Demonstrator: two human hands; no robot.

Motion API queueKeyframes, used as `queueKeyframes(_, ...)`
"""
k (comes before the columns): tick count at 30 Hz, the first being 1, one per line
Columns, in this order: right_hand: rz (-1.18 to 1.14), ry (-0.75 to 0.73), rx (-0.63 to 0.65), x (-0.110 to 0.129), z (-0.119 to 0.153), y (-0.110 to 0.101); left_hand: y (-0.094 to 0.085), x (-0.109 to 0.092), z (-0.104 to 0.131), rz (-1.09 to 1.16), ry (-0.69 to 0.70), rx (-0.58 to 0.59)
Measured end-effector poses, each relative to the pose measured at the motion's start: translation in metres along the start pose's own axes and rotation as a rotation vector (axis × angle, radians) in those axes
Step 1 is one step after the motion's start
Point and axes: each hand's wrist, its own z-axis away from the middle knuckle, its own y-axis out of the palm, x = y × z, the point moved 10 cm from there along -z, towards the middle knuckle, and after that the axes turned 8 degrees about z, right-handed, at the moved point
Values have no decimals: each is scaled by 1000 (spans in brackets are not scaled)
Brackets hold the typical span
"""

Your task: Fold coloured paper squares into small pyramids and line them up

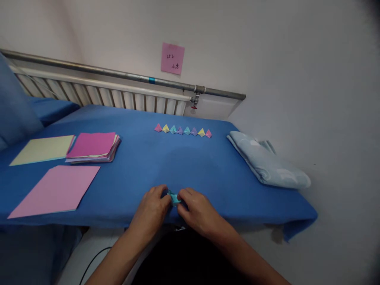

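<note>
A small teal folded paper (174,198) is held between my two hands near the front edge of the blue-covered table (133,170). My left hand (154,206) pinches its left side, and the fingers of my right hand (194,208) are closed on its right side. Farther back on the cloth, a row of small folded paper pieces (187,130) in pink, yellow, teal and purple runs from left to right.
Square paper stacks lie at the left: yellow (44,149), magenta on top (93,145) and pink (57,190). A folded light-blue cloth (267,162) rests at the right edge. Behind the table are a radiator (127,99), a pipe and a pink wall note (172,58).
</note>
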Motion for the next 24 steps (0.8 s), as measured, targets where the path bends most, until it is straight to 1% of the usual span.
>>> queueKeyframes(4,9,-41,41,0,-1,-1,0,0,-1,4,-10,10)
queueKeyframes(10,10,-253,3,10,3,-4,0,-1,-2,5,-1,32)
queueKeyframes(13,-14,-251,-10,3,5,0,-2,-2,-3,22,-5,34)
queueKeyframes(17,-121,-213,-31,-6,1,1,-2,-2,-4,20,-14,48)
queueKeyframes(20,-203,-256,-56,-5,-2,-2,-2,-3,-6,4,-2,48)
queueKeyframes(24,-239,-295,-58,-3,-3,-3,0,-3,-7,-27,13,63)
